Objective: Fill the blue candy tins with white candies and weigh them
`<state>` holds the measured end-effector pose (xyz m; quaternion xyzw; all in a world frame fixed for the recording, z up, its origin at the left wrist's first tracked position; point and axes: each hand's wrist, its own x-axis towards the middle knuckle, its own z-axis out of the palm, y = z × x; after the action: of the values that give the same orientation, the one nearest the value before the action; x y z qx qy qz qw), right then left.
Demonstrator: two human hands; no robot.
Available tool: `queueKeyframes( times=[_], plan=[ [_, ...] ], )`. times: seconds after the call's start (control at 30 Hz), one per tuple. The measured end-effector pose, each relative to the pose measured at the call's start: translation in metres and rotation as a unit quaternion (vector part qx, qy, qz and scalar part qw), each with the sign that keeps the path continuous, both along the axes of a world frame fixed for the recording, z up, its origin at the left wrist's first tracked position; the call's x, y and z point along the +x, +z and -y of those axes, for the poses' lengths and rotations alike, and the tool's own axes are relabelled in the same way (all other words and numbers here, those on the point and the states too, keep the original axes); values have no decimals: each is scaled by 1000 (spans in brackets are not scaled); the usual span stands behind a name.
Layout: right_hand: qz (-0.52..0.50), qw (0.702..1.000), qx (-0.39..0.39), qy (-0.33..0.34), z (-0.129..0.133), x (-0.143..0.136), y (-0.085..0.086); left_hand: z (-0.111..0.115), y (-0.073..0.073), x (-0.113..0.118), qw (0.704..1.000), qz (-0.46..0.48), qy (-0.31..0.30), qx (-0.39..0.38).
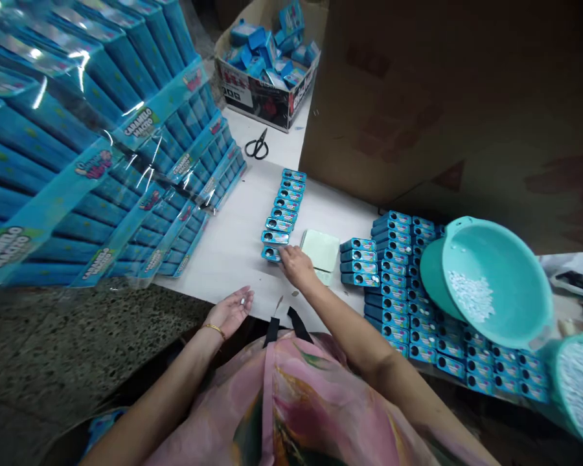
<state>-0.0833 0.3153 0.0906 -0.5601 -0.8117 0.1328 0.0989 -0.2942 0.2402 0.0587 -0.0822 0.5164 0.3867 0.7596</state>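
Note:
My left hand (229,312) is palm up near the front edge of the table, fingers loosely curled. In it rests a small white candy (243,301). My right hand (296,264) has its fingers closed at the right end of the nearest blue candy box (271,253). That box is the front one in a row of several small blue boxes (282,214), each with a dark round hole on top. Just right of the hand lies a pale green square device (320,250), like a small scale, partly covered by my wrist.
Stacked display packs (92,162) in clear plastic rise at left. Black scissors (257,145) lie behind the row, near a carton (257,107) of loose blue boxes. On the right, packed blue boxes (393,259) adjoin a tilted turquoise tub (519,278) with white candies. A large cardboard box (418,116) stands behind.

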Motion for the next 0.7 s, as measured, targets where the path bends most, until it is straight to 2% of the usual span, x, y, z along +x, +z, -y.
queueKeyframes(
  times=[0.07,0.13,0.23,0.33,0.37,0.43,0.57,0.7],
  plan=[
    [-14,1000,15,-5,-6,-12,-6,-10,3,6,1000,0,-12,14],
    [-27,999,37,-6,-1,-1,-4,-23,6,15,999,2,-24,27],
    [-22,997,58,-54,30,56,9,-43,5,29,998,10,-52,42],
    [40,979,63,-192,76,130,21,-67,1,45,995,15,-90,49],
    [68,973,53,-214,90,150,23,-76,-1,50,994,9,-95,47],
    [111,970,25,-217,109,180,21,-93,-5,58,995,-19,-97,34],
    [131,972,15,-197,114,197,8,-111,-12,64,993,-76,-94,12],
    [111,966,40,-228,111,195,-4,-100,-15,53,990,-89,-104,24]
  ],
)
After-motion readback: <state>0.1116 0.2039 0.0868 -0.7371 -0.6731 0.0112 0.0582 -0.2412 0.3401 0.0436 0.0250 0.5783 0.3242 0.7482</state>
